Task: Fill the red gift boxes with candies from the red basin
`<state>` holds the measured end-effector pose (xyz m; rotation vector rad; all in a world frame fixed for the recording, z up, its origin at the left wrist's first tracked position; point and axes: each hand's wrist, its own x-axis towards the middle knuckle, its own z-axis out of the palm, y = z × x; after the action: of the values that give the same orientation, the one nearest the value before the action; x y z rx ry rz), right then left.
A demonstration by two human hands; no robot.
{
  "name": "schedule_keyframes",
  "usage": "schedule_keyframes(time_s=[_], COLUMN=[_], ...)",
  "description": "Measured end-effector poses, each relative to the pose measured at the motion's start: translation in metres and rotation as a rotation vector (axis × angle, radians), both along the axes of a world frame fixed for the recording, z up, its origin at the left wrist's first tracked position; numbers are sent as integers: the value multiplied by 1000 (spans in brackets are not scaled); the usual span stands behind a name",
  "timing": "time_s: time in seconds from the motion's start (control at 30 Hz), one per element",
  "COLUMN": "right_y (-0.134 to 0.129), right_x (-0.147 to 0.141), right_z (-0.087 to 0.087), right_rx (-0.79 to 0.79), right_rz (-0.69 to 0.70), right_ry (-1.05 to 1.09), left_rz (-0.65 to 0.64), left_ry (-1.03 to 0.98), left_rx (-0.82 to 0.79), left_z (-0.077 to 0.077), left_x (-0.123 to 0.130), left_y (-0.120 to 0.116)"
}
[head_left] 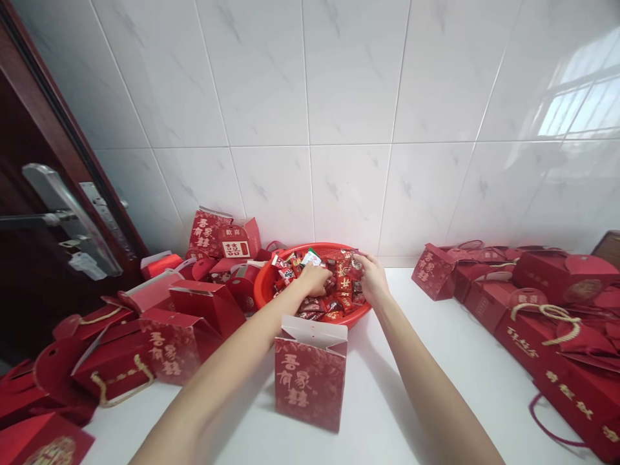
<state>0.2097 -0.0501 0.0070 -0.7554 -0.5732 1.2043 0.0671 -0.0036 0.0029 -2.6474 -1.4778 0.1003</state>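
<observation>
An orange-red plastic basket (264, 289) holds many small wrapped candies (334, 303), mostly in red wrappers, with a green-and-white one near the back. My left hand (316, 280) reaches into the basket, its fingers bent down among the candies; what they close on is hidden. At the basket's right rim, my right hand (375, 279) pinches a red wrapped candy (356, 263) between thumb and fingers. In front of the basket, between my forearms, a red gift box (310, 384) with pale lettering stands upright, its top flaps open.
Red gift boxes (172, 352) crowd the left of the white table (372, 400), some open, some with rope handles. More red boxes (491, 300) line the right side. A tiled wall (349, 194) rises behind. At far left is a dark door with a metal handle (72, 219).
</observation>
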Motion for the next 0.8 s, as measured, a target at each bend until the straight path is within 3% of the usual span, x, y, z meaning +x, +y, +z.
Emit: schedule_keyframes(time_s=[0.2, 0.4, 0.53, 0.63, 0.73, 0.8], right_y=[2, 2, 4, 6, 6, 5], right_x=[1, 1, 2, 3, 3, 3], right_z=[-2, -1, -4, -6, -6, -6], right_rx=[12, 8, 25, 25, 14, 11], right_rz=[-14, -18, -17, -8, -21, -30], right_ry=[-12, -25, -57, -66, -56, -49], left_rz=[34, 198, 259, 124, -54, -60], left_ry=[-190, -514, -383, -318, -108, 17], left_rx=[-39, 81, 256, 357, 164, 59], left_z=[11, 13, 13, 15, 12, 8], left_x=[-13, -25, -22, -15, -6, 1], left_y=[6, 9, 4, 0, -4, -5])
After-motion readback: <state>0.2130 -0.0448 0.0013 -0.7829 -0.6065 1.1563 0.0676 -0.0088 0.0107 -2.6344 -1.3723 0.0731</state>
